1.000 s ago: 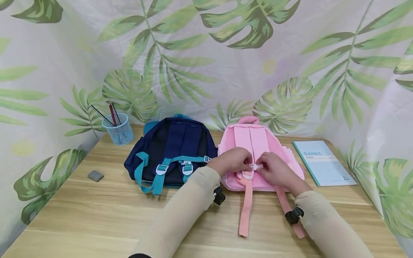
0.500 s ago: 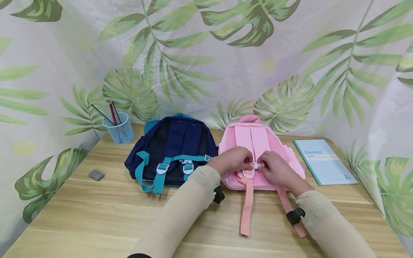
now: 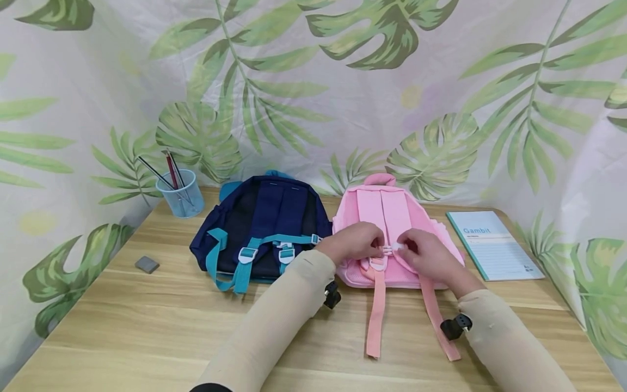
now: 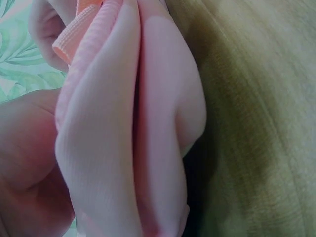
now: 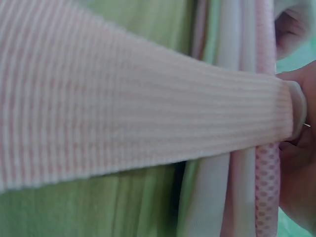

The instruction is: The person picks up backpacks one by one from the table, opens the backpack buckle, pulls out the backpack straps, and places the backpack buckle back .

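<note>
A pink backpack (image 3: 394, 209) lies with its shoulder straps facing up. My left hand (image 3: 355, 240) pinches the left side of a white plastic buckle (image 3: 387, 250) at the middle of the bag. Just to the right, my right hand (image 3: 431, 261) holds a white buckle piece (image 3: 398, 247) between thumb and fingers. Whether the two pieces still touch I cannot tell. A peach strap (image 3: 376, 316) hangs down below a white slider. In the right wrist view another peach strap (image 5: 148, 103) stretches toward my fingers. The left wrist view shows mostly the bag's pink side (image 4: 103, 133).
A navy backpack (image 3: 266, 215) with teal straps lies against the pink bag's left. A blue mesh pen cup (image 3: 181, 198) with several pencils and a grey eraser (image 3: 147, 264) are farther left. A notebook (image 3: 495, 245) lies to the right. A leaf-print curtain (image 3: 313, 81) hangs behind the table.
My right hand has shifted slightly to the right and turned, tilting its white buckle piece. The left hand keeps its place at the buckle.
</note>
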`<state>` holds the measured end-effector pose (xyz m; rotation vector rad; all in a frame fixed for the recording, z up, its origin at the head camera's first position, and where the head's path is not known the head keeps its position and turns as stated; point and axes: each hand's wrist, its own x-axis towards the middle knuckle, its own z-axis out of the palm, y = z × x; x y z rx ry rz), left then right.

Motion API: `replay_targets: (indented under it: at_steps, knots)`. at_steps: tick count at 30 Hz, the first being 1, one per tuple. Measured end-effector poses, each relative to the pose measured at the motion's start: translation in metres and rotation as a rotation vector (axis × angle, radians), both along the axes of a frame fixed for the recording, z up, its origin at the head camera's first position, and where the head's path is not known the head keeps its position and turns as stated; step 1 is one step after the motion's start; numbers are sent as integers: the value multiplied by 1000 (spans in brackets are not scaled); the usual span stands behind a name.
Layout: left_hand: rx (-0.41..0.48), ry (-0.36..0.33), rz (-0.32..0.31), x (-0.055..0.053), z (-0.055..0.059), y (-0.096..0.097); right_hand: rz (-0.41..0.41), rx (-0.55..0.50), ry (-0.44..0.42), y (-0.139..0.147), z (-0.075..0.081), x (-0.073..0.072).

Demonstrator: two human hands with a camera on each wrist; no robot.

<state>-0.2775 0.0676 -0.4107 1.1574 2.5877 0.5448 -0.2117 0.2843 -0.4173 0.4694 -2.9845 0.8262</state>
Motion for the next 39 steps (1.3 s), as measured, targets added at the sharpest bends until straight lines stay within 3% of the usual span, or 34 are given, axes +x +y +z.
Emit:
replay_targets:
  at_steps: [4,11,21,29,39]
  knots:
    - [-5,1,7,0,0,0,-47,-60,-43,5,-1,-1]
    - [-10,-3,-4,0,1,0,-1,-114,-8,10,-1,1]
    - [-6,-24,8,4,5,-1,-43,-82,-48,21,6,4]
    - [-4,-25,5,3,4,0,46,-27,-12,26,3,0]
    - [-21,9,-17,2,7,0,72,-8,-20,21,7,1]
